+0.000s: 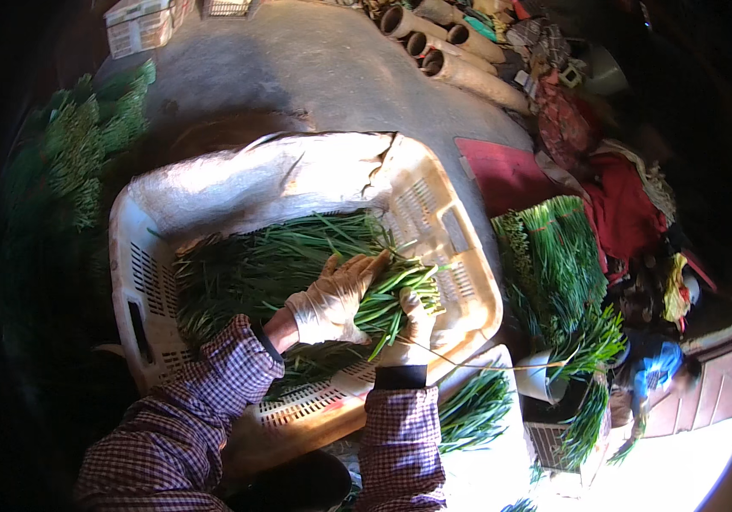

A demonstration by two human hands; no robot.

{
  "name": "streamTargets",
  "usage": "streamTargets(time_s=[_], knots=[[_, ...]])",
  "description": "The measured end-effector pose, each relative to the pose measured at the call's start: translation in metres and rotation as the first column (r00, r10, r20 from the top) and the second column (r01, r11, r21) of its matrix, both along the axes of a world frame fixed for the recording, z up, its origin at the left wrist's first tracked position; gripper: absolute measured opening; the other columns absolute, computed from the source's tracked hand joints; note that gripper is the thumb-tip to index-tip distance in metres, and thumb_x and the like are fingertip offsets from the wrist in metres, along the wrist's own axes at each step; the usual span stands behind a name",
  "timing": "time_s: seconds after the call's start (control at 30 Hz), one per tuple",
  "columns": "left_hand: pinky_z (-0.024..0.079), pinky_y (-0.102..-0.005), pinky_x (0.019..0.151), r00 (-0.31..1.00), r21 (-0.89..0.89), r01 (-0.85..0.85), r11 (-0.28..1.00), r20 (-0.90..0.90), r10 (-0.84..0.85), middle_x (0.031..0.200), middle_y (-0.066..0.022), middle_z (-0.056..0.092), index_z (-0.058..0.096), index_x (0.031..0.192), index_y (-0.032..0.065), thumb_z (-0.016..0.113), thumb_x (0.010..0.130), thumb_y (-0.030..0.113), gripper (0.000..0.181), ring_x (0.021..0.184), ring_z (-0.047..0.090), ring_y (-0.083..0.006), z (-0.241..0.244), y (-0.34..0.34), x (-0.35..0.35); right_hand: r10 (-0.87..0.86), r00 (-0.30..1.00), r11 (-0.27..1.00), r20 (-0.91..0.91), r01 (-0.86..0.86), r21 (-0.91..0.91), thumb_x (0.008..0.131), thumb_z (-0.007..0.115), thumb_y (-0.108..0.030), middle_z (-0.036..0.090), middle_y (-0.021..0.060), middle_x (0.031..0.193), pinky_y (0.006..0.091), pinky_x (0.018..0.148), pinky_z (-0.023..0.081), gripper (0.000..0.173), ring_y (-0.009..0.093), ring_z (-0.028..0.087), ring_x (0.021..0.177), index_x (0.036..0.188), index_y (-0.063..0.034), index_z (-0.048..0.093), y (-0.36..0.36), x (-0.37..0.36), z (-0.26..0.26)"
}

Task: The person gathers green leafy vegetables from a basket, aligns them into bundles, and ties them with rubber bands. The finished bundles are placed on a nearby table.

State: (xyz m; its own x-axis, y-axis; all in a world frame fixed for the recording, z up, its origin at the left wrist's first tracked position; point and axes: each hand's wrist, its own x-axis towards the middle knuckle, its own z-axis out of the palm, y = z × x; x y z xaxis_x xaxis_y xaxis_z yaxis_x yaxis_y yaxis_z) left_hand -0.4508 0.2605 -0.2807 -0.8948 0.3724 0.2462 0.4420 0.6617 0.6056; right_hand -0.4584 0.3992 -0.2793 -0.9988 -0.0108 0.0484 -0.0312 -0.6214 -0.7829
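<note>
My right hand, in a pale glove, grips a bunch of green stalks, likely garlic chives, with the thumb on top near the pale cut ends. My left hand, also gloved, lies over the leafy side of the bunch with its fingers stretched out; its palm side is hidden. Beneath both hands, more loose greens fill much of a white plastic crate with slotted walls. A thin brown strand runs from near my right wrist towards the right.
White sheeting drapes the crate's far side. Tied greens are stacked at right, beside a white container holding strands. More greens lie on a pale surface and at left. Pipes lie behind. Another person is at right.
</note>
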Motion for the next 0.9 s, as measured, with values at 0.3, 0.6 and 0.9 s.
streamTargets(time_s=[0.3,0.6,0.9], knots=[[0.036,-0.0376,0.080,0.918,-0.165,0.200,0.966,-0.313,-0.244,0.084,-0.0116,0.049,0.025,0.131,-0.0012,0.068,0.058,0.016,0.086,0.079,0.049,-0.0265,0.104,0.053,0.087,-0.161,0.965,0.980,-0.209,0.181,0.083,0.071,0.070,-0.026,0.046,0.0106,0.121,0.0337,0.089,0.041,0.073,0.021,0.049,0.103,0.127,0.0003,0.032,0.056,0.133,0.096],[0.043,-0.0293,0.064,0.830,-0.072,0.239,0.968,-0.502,-0.242,0.078,-0.0044,0.048,0.037,0.127,0.0066,0.044,0.077,0.015,0.051,0.069,0.050,-0.0176,0.151,0.106,0.238,-0.376,0.827,0.860,-0.418,0.479,0.173,0.070,0.070,-0.027,0.042,0.0148,0.121,0.0375,0.097,0.030,0.071,0.025,0.039,0.114,0.126,-0.0028,0.033,0.092,0.297,0.146],[0.034,-0.0404,0.086,0.825,-0.194,0.469,0.861,-0.252,-0.506,0.107,-0.0144,0.048,0.036,0.116,-0.0023,0.067,0.058,0.026,0.072,0.101,0.047,-0.0280,0.114,0.159,0.322,-0.637,0.757,0.760,-0.143,0.586,-0.283,0.077,0.058,-0.017,0.057,0.0115,0.108,0.0403,0.090,0.040,0.040,0.024,0.054,0.099,0.115,-0.0045,0.050,0.135,0.394,0.083]])
